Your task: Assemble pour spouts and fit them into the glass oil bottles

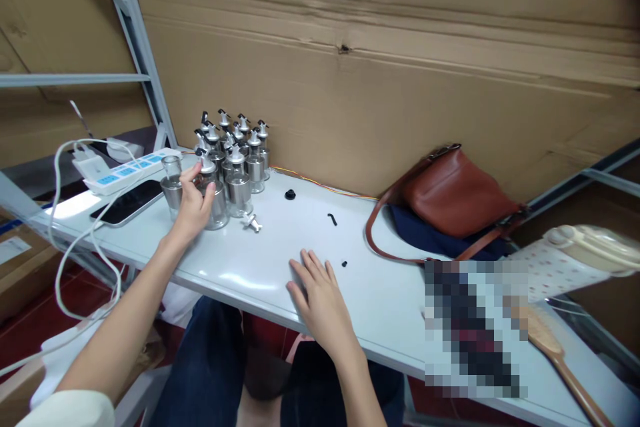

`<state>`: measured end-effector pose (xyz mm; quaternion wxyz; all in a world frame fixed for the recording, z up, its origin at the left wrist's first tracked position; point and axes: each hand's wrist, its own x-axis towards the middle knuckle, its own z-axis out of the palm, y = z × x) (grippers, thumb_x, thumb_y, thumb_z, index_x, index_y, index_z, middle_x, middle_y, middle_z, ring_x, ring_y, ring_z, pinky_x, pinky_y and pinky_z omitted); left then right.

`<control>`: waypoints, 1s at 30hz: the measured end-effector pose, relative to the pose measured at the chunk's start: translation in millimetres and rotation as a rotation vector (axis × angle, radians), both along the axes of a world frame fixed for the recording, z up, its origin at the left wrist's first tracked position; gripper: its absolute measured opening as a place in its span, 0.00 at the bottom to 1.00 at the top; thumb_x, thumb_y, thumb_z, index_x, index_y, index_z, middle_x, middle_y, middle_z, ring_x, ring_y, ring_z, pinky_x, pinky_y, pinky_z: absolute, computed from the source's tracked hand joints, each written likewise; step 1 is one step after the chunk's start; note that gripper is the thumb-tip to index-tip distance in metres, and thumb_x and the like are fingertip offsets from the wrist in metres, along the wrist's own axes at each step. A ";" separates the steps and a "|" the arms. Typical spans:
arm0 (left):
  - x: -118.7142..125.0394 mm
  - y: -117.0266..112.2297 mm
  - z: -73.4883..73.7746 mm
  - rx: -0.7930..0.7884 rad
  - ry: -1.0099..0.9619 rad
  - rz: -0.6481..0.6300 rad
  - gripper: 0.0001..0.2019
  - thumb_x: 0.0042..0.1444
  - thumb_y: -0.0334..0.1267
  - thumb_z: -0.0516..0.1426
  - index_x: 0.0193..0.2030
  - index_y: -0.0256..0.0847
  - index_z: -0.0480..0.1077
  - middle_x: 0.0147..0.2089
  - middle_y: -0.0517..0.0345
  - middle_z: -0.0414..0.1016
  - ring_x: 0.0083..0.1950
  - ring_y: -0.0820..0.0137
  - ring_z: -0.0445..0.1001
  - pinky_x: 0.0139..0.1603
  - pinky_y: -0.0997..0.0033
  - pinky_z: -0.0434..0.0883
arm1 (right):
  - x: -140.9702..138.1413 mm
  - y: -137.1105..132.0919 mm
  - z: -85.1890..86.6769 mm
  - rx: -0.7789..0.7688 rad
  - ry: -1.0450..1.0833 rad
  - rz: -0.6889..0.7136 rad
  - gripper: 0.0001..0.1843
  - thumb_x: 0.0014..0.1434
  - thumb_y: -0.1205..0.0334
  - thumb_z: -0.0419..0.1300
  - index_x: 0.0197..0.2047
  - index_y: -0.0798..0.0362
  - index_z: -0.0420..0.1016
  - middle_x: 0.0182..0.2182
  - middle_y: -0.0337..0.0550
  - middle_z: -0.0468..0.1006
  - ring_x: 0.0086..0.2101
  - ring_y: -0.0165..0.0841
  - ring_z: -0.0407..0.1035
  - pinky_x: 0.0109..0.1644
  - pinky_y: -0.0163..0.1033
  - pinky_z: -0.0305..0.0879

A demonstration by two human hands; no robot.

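My left hand (194, 203) is closed around the side of a clear glass bottle (218, 203) with a silver band and a pour spout; some fingers are hidden. Just left of it stands a similar bottle (171, 190) with an open neck. Behind and to the right, several spouted bottles (239, 190) are grouped upright. A loose silver spout (253, 222) lies in front of them. Palm down on the white table, my right hand (320, 293) has its fingers spread and holds nothing. Near it are a tiny black piece (344, 264), a bent black piece (333, 219) and a round black cap (290, 194).
To the left are a phone (129, 203), a white power strip (133, 172) and looping cables. A brown leather bag (457, 190) rests at the back right on dark cloth. A wooden brush (565, 367) lies at the right edge. Cardboard (350, 107) walls the table's back.
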<state>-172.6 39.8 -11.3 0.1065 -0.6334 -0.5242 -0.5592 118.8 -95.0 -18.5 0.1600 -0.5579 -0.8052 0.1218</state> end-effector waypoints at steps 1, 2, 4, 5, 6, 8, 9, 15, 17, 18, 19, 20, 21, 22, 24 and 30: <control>0.0 -0.3 -0.4 0.003 0.008 -0.001 0.25 0.60 0.46 0.49 0.61 0.36 0.51 0.59 0.37 0.61 0.63 0.57 0.63 0.64 0.49 0.62 | -0.2 -0.1 2.1 -0.020 -0.021 0.007 0.24 0.66 0.58 0.49 0.62 0.56 0.65 0.66 0.52 0.57 0.66 0.43 0.47 0.69 0.57 0.43; 0.2 -0.7 -0.5 0.002 0.015 -0.004 0.26 0.60 0.46 0.49 0.62 0.35 0.50 0.59 0.37 0.60 0.63 0.56 0.62 0.65 0.49 0.61 | -0.2 -0.1 3.8 -0.037 -0.040 0.012 0.25 0.67 0.56 0.48 0.64 0.56 0.63 0.67 0.52 0.55 0.67 0.43 0.46 0.69 0.57 0.42; 0.9 -2.7 -0.6 -0.013 0.038 -0.017 0.27 0.61 0.46 0.48 0.64 0.35 0.48 0.61 0.37 0.58 0.64 0.56 0.60 0.67 0.48 0.57 | 0.2 0.1 6.1 -0.063 -0.066 0.027 0.29 0.66 0.50 0.48 0.65 0.55 0.60 0.68 0.52 0.52 0.67 0.43 0.43 0.69 0.57 0.39; 1.8 -4.7 -0.7 -0.025 0.053 -0.025 0.29 0.61 0.46 0.48 0.65 0.35 0.47 0.62 0.37 0.56 0.66 0.56 0.58 0.68 0.47 0.55 | 0.5 0.2 6.8 -0.075 -0.073 0.037 0.31 0.65 0.47 0.48 0.66 0.54 0.58 0.68 0.52 0.50 0.68 0.43 0.41 0.69 0.57 0.38; 3.3 -7.7 -1.0 -0.034 0.069 -0.032 0.31 0.61 0.46 0.49 0.66 0.36 0.44 0.64 0.36 0.53 0.67 0.55 0.55 0.69 0.46 0.52 | 0.8 0.3 7.5 -0.086 -0.076 0.049 0.35 0.64 0.43 0.47 0.67 0.54 0.56 0.69 0.52 0.47 0.68 0.43 0.39 0.69 0.58 0.36; 9.1 -17.9 -2.8 -0.036 0.103 -0.045 0.37 0.60 0.47 0.52 0.69 0.37 0.38 0.68 0.36 0.45 0.71 0.53 0.46 0.70 0.45 0.47 | 1.6 0.4 8.7 -0.111 -0.077 0.076 0.42 0.61 0.35 0.46 0.69 0.53 0.51 0.69 0.52 0.42 0.68 0.44 0.35 0.69 0.59 0.33; 13.7 -25.3 -4.3 -0.029 0.111 -0.046 0.40 0.59 0.46 0.55 0.69 0.39 0.35 0.69 0.36 0.41 0.72 0.52 0.42 0.71 0.45 0.46 | 2.0 0.4 9.3 -0.125 -0.077 0.086 0.45 0.59 0.32 0.45 0.69 0.52 0.49 0.69 0.52 0.40 0.68 0.44 0.33 0.69 0.59 0.32; 52.8 -75.6 -12.3 0.015 0.172 -0.025 0.27 0.59 0.33 0.55 0.64 0.44 0.53 0.66 0.42 0.49 0.69 0.54 0.53 0.65 0.49 0.60 | 3.6 0.7 11.2 -0.171 -0.097 0.109 0.54 0.51 0.27 0.48 0.70 0.53 0.43 0.70 0.54 0.34 0.68 0.44 0.27 0.69 0.59 0.27; 60.0 -78.9 -9.4 -0.083 0.298 -0.151 0.19 0.62 0.30 0.49 0.59 0.43 0.60 0.61 0.45 0.58 0.65 0.58 0.60 0.63 0.52 0.63 | 3.6 0.9 10.8 -0.175 -0.100 0.116 0.57 0.48 0.26 0.51 0.71 0.54 0.43 0.70 0.54 0.33 0.68 0.44 0.26 0.68 0.59 0.26; 61.4 -76.7 -7.2 -0.154 0.371 -0.224 0.18 0.63 0.28 0.47 0.58 0.42 0.61 0.61 0.45 0.60 0.64 0.59 0.61 0.63 0.52 0.64 | 3.5 1.0 10.5 -0.176 -0.100 0.118 0.58 0.47 0.26 0.52 0.71 0.54 0.42 0.70 0.54 0.33 0.68 0.44 0.26 0.68 0.59 0.26; 61.3 -72.4 -5.0 -0.234 0.442 -0.287 0.19 0.63 0.27 0.44 0.58 0.42 0.62 0.61 0.45 0.61 0.64 0.59 0.61 0.62 0.52 0.64 | 3.3 1.0 10.4 -0.177 -0.099 0.119 0.58 0.47 0.26 0.52 0.71 0.54 0.43 0.70 0.54 0.34 0.68 0.44 0.27 0.68 0.59 0.26; 60.1 -66.8 -3.2 -0.314 0.507 -0.328 0.20 0.63 0.26 0.43 0.59 0.41 0.62 0.63 0.44 0.60 0.65 0.59 0.60 0.62 0.51 0.64 | 3.1 1.0 10.4 -0.178 -0.096 0.118 0.58 0.47 0.26 0.52 0.71 0.54 0.43 0.70 0.54 0.35 0.68 0.44 0.27 0.68 0.59 0.25; 58.1 -60.5 -1.9 -0.389 0.560 -0.351 0.21 0.62 0.25 0.42 0.60 0.40 0.61 0.65 0.44 0.59 0.66 0.58 0.59 0.62 0.50 0.64 | 2.9 0.9 10.6 -0.178 -0.092 0.115 0.57 0.48 0.27 0.52 0.70 0.53 0.43 0.70 0.53 0.36 0.68 0.44 0.28 0.68 0.59 0.25; 55.7 -54.3 -1.3 -0.456 0.597 -0.363 0.22 0.62 0.25 0.42 0.60 0.40 0.61 0.66 0.43 0.57 0.66 0.57 0.59 0.61 0.50 0.64 | 2.7 0.7 11.1 -0.177 -0.087 0.111 0.57 0.48 0.27 0.53 0.70 0.53 0.44 0.70 0.53 0.37 0.69 0.44 0.29 0.69 0.59 0.26; 51.2 -44.3 -1.7 -0.568 0.638 -0.388 0.22 0.61 0.25 0.42 0.59 0.39 0.64 0.65 0.42 0.59 0.64 0.56 0.61 0.60 0.51 0.65 | 2.6 0.0 12.4 -0.175 -0.073 0.104 0.57 0.47 0.28 0.55 0.70 0.53 0.46 0.70 0.52 0.38 0.69 0.44 0.31 0.69 0.58 0.27; 61.7 -44.4 7.9 -0.668 0.639 -0.493 0.14 0.60 0.29 0.47 0.46 0.38 0.71 0.46 0.49 0.71 0.43 0.64 0.74 0.46 0.65 0.70 | 2.7 -2.0 15.0 -0.169 -0.049 0.085 0.56 0.46 0.31 0.59 0.69 0.53 0.49 0.70 0.52 0.40 0.69 0.43 0.32 0.69 0.57 0.28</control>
